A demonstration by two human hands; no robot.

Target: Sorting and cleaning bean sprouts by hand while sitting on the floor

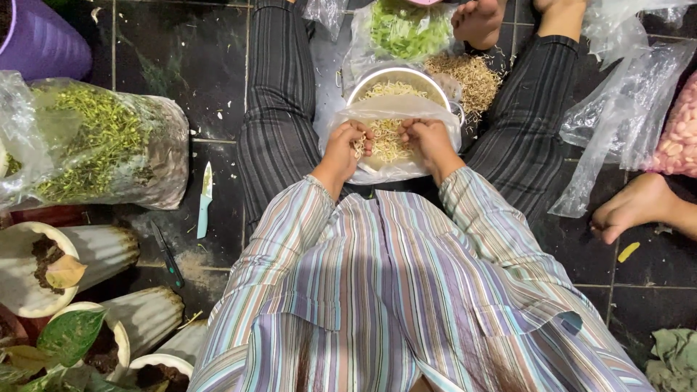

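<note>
Clear plastic bag, centre of frame between the person's knees, holds pale thin bean sprouts, stringy and cream-coloured. Just above it a round metal bowl with more sprouts. Above that, top centre, another clear bag of green shredded vegetable; loose brownish sprout trimmings heaped right of the bowl.

Left hand curled, pinching a few sprouts at the bag's left side. Right hand also curled over the sprouts, fingers bent into the pile; exact grasp hard to tell.

Left of frame: big crinkly plastic bag of green stems lying on its side. Small knife with pale blue handle on the dark tiled floor. Lower left: white ribbed plant pots with soil. Right edge: bag of pinkish peanuts, someone else's bare foot below it.
</note>
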